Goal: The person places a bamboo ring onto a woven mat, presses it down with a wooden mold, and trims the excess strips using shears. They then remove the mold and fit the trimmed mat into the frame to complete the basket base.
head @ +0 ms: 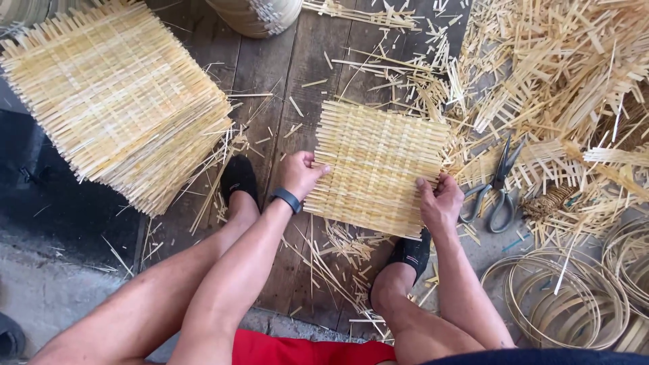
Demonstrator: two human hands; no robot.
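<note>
Woven bamboo mat (375, 169) lies flat on the plank floor (284, 88), between the feet. Looks light, springy, with loose fraying edges, so best held by opposite edges. Left hand (299, 174) pinches its left edge; right hand (439, 201) probably grips the right edge, fingers curled. Scissors (495, 189) lie just right.

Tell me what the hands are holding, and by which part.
Both grip one square woven bamboo mat: the left hand on its left edge, the right hand near its lower right corner.
</note>
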